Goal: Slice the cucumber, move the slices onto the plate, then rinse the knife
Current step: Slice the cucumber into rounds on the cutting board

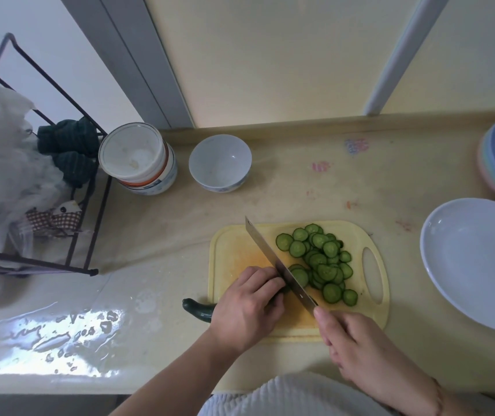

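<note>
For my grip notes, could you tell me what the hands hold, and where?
Right hand: knife by its handle. Left hand: cucumber, pinned near its cut end.

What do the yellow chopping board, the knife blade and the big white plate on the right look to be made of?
The chopping board looks like plastic: pale yellow, matt, with a moulded handle slot and an orange stain. The knife blade looks like steel, grey with a dull sheen. The plate is probably glazed ceramic, smooth, white and faintly glossy, though melamine would look alike.

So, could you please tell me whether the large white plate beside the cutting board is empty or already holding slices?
Empty: the white plate shows bare; slices lie on the cutting board.
</note>
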Action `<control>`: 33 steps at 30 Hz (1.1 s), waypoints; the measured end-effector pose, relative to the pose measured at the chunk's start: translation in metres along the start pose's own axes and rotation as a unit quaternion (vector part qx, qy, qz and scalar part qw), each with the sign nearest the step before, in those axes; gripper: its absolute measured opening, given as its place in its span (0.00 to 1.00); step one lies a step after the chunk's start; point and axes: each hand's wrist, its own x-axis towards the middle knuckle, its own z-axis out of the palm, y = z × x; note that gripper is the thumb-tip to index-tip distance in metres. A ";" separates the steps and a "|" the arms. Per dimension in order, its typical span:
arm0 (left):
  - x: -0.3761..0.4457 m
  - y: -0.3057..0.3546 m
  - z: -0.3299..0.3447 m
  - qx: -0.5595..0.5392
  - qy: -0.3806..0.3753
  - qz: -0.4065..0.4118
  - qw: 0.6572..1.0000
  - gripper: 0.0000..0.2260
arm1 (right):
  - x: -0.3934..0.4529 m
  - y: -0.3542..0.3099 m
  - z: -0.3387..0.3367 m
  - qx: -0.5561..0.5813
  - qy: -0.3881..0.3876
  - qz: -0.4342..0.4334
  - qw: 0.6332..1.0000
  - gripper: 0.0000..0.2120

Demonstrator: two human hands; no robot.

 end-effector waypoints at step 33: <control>-0.001 0.000 -0.001 0.003 0.004 0.007 1.000 0.06 | 0.005 -0.015 -0.002 0.013 -0.024 -0.004 1.000 0.29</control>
